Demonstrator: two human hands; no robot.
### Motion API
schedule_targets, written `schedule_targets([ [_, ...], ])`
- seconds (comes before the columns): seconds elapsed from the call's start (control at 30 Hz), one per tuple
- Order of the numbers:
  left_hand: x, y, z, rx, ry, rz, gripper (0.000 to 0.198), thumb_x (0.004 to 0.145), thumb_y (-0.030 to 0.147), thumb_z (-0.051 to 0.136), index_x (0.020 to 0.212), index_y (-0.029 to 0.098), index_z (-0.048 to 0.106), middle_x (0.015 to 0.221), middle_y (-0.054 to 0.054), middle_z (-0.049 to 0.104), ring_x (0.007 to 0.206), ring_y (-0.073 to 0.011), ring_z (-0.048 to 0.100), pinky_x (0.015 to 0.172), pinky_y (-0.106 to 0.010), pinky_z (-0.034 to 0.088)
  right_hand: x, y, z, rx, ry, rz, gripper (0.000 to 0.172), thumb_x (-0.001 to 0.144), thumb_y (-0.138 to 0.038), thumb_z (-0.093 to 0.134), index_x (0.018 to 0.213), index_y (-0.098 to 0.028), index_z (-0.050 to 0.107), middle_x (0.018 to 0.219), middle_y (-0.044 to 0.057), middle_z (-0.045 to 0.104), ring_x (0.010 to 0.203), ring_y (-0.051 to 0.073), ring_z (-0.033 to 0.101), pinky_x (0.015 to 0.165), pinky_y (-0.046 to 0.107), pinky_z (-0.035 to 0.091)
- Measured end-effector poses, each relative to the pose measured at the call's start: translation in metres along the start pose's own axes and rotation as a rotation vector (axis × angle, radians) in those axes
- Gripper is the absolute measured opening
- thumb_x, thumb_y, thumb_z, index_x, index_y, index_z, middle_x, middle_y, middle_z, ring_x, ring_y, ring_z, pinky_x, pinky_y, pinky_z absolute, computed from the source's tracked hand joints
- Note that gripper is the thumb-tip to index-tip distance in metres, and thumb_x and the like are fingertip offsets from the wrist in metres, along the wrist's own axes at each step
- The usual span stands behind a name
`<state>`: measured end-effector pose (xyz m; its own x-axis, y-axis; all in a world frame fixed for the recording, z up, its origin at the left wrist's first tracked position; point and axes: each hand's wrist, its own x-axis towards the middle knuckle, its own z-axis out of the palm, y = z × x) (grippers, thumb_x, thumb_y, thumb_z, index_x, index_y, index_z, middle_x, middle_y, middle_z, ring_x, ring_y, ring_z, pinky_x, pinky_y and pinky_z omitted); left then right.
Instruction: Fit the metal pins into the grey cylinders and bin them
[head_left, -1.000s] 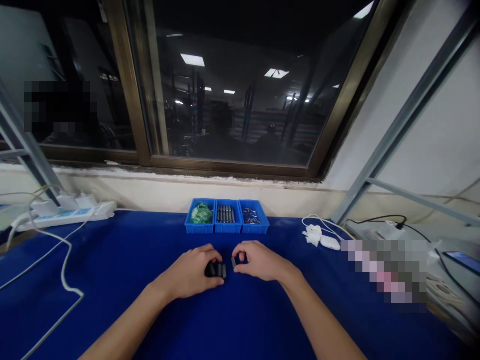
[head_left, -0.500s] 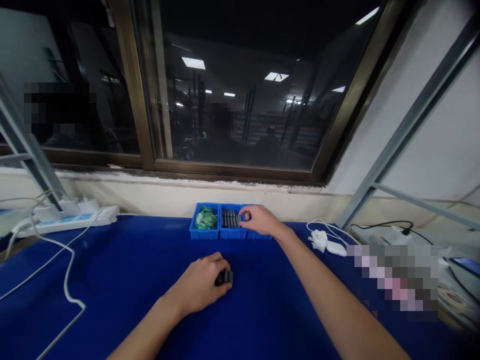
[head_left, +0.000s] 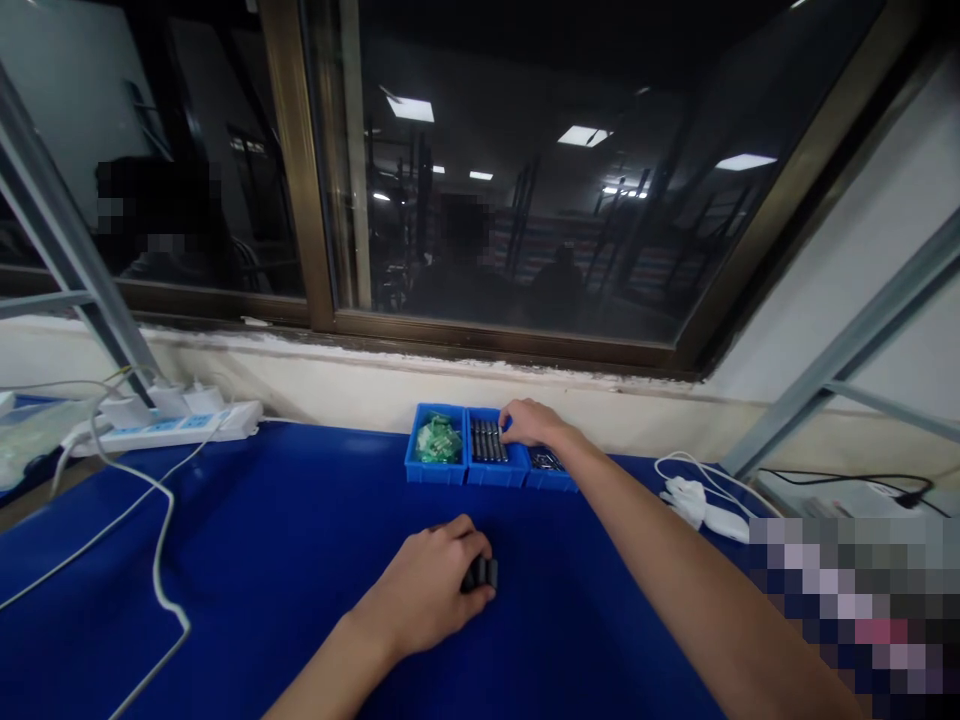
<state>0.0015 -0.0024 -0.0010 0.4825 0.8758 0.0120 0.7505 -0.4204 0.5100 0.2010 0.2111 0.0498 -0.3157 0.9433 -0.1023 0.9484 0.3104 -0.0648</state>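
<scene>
On the blue table, my left hand (head_left: 439, 580) is closed around small black block-like pieces (head_left: 484, 574); their far sides are hidden by the fingers. My right hand (head_left: 531, 422) reaches into the middle blue bin (head_left: 495, 477), its thumb and fingers pinched at the right end of a row of dark bar-shaped pieces (head_left: 486, 440). Whatever sits between those fingertips is too small to make out. To the left, another blue bin (head_left: 435, 475) holds green circuit boards (head_left: 439, 440). Small metallic parts (head_left: 546, 459) lie in the right bin (head_left: 553, 482), partly covered by my right forearm.
A white power strip (head_left: 180, 428) with plugs and loose cables (head_left: 161, 560) lies at the left. White adapters and cords (head_left: 697, 505) lie on the right. Behind the bins are a low wall and a dark window (head_left: 510, 230); metal posts (head_left: 847, 350) stand at both sides.
The view has shifted, so everything sits further right in the picture. My right hand stays at the middle bin, its fingers lower among the bars. My left hand keeps its hold on the black pieces.
</scene>
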Motion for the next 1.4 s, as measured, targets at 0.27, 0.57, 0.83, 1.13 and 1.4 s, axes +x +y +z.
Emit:
schedule_targets([
  [0.27, 0.0, 0.001, -0.001, 0.009, -0.005, 0.017, 0.019, 0.091, 0.033, 0.072, 0.108, 0.025, 0.071, 0.113, -0.002, 0.067, 0.097, -0.0267, 0.071, 0.083, -0.04, 0.055, 0.006, 0.0, 0.004, -0.013, 0.003, 0.026, 0.039, 0.083, -0.035, 0.084, 0.121, -0.026, 0.081, 0.13, 0.013, 0.075, 0.118, 0.032, 0.071, 0.091, 0.036, 0.053],
  [0.57, -0.001, 0.001, -0.001, 0.011, 0.001, 0.012, 0.021, 0.091, 0.033, 0.074, 0.11, 0.025, 0.072, 0.114, -0.002, 0.067, 0.099, -0.0274, 0.071, 0.086, -0.041, 0.056, 0.006, -0.003, 0.004, -0.045, 0.005, 0.076, 0.027, 0.082, -0.036, 0.086, 0.106, -0.024, 0.084, 0.118, 0.013, 0.079, 0.111, 0.032, 0.074, 0.086, 0.036, 0.055],
  [0.83, 0.0, 0.003, -0.001, -0.002, -0.006, 0.014, 0.02, 0.09, 0.031, 0.073, 0.109, 0.025, 0.071, 0.114, -0.003, 0.067, 0.102, -0.0288, 0.071, 0.088, -0.043, 0.057, 0.005, -0.008, 0.004, -0.075, -0.087, 0.096, 0.033, 0.101, -0.039, 0.069, 0.125, -0.017, 0.068, 0.128, 0.01, 0.07, 0.111, 0.024, 0.069, 0.096, 0.047, 0.06],
  [1.13, -0.001, 0.002, -0.003, -0.088, -0.016, -0.035, 0.037, 0.097, 0.05, 0.068, 0.124, 0.025, 0.07, 0.122, -0.007, 0.066, 0.104, -0.0302, 0.07, 0.094, -0.048, 0.055, -0.006, -0.012, -0.009, 0.072, 0.078, 0.071, 0.027, 0.088, -0.036, 0.078, 0.107, -0.017, 0.08, 0.116, 0.016, 0.077, 0.112, 0.033, 0.071, 0.096, 0.044, 0.054],
  [1.4, 0.005, -0.005, 0.003, -0.029, 0.034, -0.105, 0.038, 0.105, 0.052, 0.048, 0.125, 0.026, 0.068, 0.127, -0.009, 0.066, 0.102, -0.0289, 0.072, 0.088, -0.044, 0.054, -0.112, -0.042, 0.01, 0.471, 0.319, -0.02, 0.033, 0.102, -0.047, 0.053, 0.109, -0.029, 0.08, 0.087, 0.0, 0.079, 0.08, 0.016, 0.071, 0.068, 0.027, 0.046],
])
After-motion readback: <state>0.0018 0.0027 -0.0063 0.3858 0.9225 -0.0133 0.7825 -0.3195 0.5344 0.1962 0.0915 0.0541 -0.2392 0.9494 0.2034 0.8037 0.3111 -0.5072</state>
